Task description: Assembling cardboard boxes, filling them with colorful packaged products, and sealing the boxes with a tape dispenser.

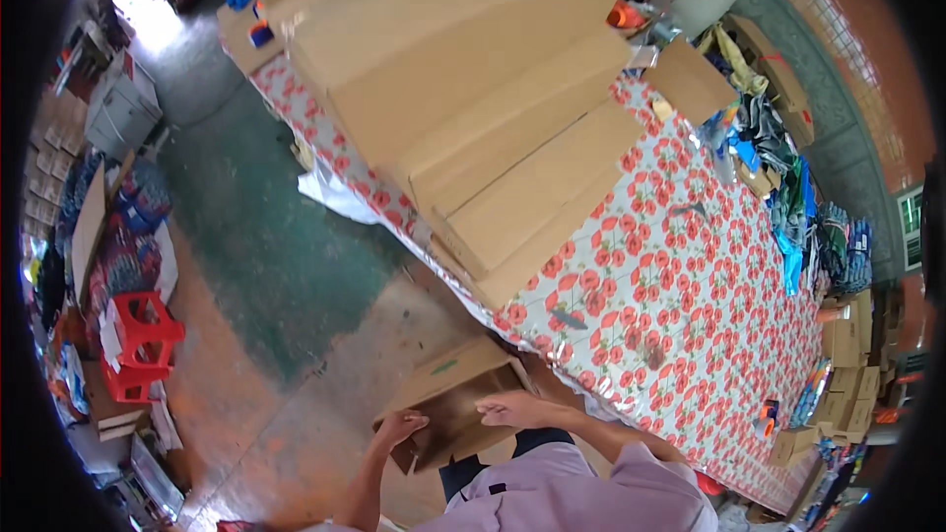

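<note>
An open brown cardboard box (458, 371) with a green mark on its far side stands low in front of me, beside the table. My left hand (402, 426) is at the box's left edge, fingers curled; whether it grips the cardboard there is unclear. Over the right part of the box's opening is my right hand (509, 409), its fingers drawn together in a pinch. Anything between those fingers is too small to make out. The inside of the box looks dark and is partly covered by my hands.
A table with a red-flowered cloth (680, 266) spreads ahead and right, bearing large flattened cardboard (473, 59). Folded garments (778, 158) and small cartons (847, 394) line its right side. Red plastic stools (143, 340) and a grey cabinet (123, 103) stand left, across the green-and-brown floor (276, 246).
</note>
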### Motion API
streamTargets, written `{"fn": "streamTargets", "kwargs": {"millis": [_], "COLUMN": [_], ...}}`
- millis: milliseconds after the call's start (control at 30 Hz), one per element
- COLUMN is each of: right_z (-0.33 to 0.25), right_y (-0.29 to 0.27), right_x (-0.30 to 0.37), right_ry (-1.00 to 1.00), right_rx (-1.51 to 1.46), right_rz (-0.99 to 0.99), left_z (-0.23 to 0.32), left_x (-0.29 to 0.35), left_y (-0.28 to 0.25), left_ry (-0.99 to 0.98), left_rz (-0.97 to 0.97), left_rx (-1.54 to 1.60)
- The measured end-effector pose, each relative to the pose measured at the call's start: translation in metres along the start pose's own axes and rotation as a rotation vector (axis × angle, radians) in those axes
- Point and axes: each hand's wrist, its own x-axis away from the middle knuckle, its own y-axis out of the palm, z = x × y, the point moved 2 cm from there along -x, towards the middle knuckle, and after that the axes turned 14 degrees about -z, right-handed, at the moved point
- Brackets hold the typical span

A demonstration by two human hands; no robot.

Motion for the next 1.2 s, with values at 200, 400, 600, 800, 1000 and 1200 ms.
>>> {"fn": "streamTargets", "kwargs": {"millis": [200,400,600,800,1000,1200], "right_z": [-0.175,-0.314,-0.353,-0.337,-0.309,-0.257], "right_y": [-0.226,-0.462,-0.52,-0.492,-0.511,-0.541], "right_x": [0.152,0.142,0.09,0.117,0.149,0.077], "right_ry": [-0.308,-0.712,-0.543,-0.623,-0.52,-0.522], "right_rx": [0.236,0.017,-0.006,-0.003,-0.269,-0.426], "right_rz": [1.142,1.077,1.044,1.044,0.876,0.608], "left_z": [0.282,0.505,0.579,0.575,0.596,0.577], "left_x": [0.103,0.103,0.075,0.09,0.09,0.061], "left_y": [-0.051,-0.134,-0.148,-0.138,-0.094,-0.123], "left_ry": [0.396,0.799,1.079,0.944,0.971,1.001], "left_rz": [0.236,0.194,-0.181,-0.095,0.163,0.139], "left_rx": [0.231,0.592,0.671,0.579,0.742,0.716]}}
